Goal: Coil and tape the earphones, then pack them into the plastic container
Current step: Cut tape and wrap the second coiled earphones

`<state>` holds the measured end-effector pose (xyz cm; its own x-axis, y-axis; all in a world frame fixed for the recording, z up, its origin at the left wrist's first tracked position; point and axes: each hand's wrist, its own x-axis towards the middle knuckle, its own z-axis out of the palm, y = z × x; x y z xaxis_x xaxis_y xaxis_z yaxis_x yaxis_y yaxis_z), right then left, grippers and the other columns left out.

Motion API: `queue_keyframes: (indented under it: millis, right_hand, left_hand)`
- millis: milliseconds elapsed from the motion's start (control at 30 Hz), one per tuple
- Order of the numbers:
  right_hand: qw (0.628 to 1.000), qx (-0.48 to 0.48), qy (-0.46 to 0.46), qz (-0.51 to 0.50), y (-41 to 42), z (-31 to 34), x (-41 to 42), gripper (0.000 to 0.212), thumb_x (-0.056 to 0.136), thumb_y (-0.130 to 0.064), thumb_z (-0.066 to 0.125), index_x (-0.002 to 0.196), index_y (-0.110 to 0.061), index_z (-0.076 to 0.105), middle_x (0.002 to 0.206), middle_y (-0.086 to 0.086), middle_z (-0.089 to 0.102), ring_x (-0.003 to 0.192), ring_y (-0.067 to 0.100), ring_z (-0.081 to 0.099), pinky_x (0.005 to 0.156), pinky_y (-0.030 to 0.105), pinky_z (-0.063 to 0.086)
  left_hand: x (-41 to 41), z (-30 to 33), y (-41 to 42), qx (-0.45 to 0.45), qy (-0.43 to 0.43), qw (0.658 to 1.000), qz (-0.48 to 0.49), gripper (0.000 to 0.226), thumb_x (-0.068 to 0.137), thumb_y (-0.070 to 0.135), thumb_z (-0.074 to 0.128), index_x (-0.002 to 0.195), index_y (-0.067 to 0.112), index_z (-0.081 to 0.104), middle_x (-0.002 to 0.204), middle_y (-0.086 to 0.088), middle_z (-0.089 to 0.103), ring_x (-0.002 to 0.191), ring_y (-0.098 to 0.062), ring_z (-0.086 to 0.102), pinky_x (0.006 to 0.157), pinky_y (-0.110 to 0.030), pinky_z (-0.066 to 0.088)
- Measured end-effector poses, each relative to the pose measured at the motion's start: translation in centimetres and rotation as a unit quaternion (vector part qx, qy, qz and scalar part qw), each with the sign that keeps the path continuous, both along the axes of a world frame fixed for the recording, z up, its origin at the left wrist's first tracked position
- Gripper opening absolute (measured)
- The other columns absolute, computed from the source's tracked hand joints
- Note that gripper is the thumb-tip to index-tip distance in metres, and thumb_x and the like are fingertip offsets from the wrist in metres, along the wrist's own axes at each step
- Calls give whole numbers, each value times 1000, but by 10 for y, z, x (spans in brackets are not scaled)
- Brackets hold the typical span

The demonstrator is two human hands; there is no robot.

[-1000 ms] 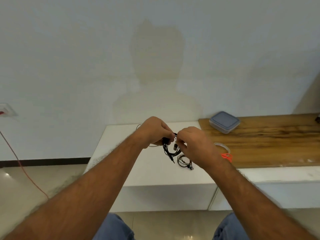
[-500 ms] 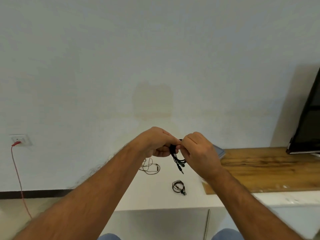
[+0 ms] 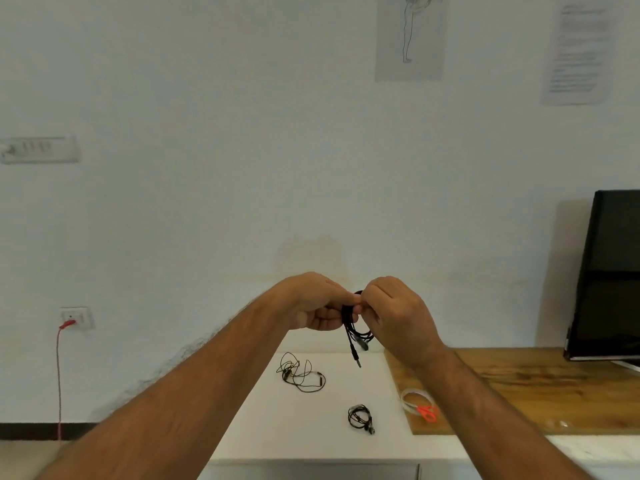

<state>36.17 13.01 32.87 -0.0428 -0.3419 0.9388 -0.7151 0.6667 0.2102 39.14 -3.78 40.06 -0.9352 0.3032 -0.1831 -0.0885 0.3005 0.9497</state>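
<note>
A coiled black earphone [image 3: 354, 332] hangs in the air between my hands, its jack dangling down. My left hand [image 3: 317, 303] grips the coil from the left, and my right hand [image 3: 398, 315] pinches it from the right. On the white table [image 3: 329, 441] below lie a loose, tangled earphone [image 3: 300, 373] and a small coiled earphone [image 3: 361, 418]. A clear tape roll [image 3: 414, 399] and orange scissors [image 3: 427, 412] rest on the wooden board. The plastic container is hidden behind my right arm.
A wooden board [image 3: 540, 386] covers the table's right part. A black monitor [image 3: 609, 275] stands at the far right. A red cable [image 3: 59, 372] hangs from a wall socket at the left. Papers are on the wall above.
The view has tilted up, showing more wall and the monitor. My hands stay together on the coil, raised higher above the table. The container has dropped out of sight behind my right arm.
</note>
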Motion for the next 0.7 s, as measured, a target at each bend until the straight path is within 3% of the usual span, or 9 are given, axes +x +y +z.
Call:
queue_keyframes:
  millis: [267, 400, 533, 700]
  right_hand:
    - [998, 14, -63, 3, 0, 11, 25, 22, 86, -10, 52, 65, -9, 53, 63, 2, 50, 57, 19, 43, 55, 22, 32]
    - [987, 46, -155, 10, 3, 15, 34, 16, 84, -14, 57, 69, -11, 55, 64, -2, 54, 55, 18, 47, 49, 30, 43]
    - [959, 86, -268, 2, 8, 21, 42, 3, 83, -15, 63, 80, -15, 65, 72, -4, 65, 65, 15, 60, 61, 35, 52]
    - [945, 99, -308, -54, 5, 28, 51, 11, 88, -23, 59, 88, -20, 70, 85, -6, 65, 75, 14, 60, 69, 35, 51]
  left_hand:
    - [22, 4, -4, 3, 31, 999, 17, 11, 90, 10, 66, 97, 14, 72, 75, -2, 72, 67, -12, 68, 60, -21, 53]
    - [28, 0, -5, -44, 69, 996, 31, 14, 88, 8, 66, 100, 13, 73, 75, -2, 72, 66, -12, 67, 60, -21, 53]
    - [30, -6, -3, -97, 102, 988, 63, 13, 88, 6, 64, 95, 13, 72, 69, -1, 71, 58, -8, 65, 56, -20, 51]
    - [32, -12, 1, -166, 133, 974, 81, 15, 87, 6, 60, 95, 8, 73, 66, 0, 72, 58, -8, 66, 56, -20, 51]
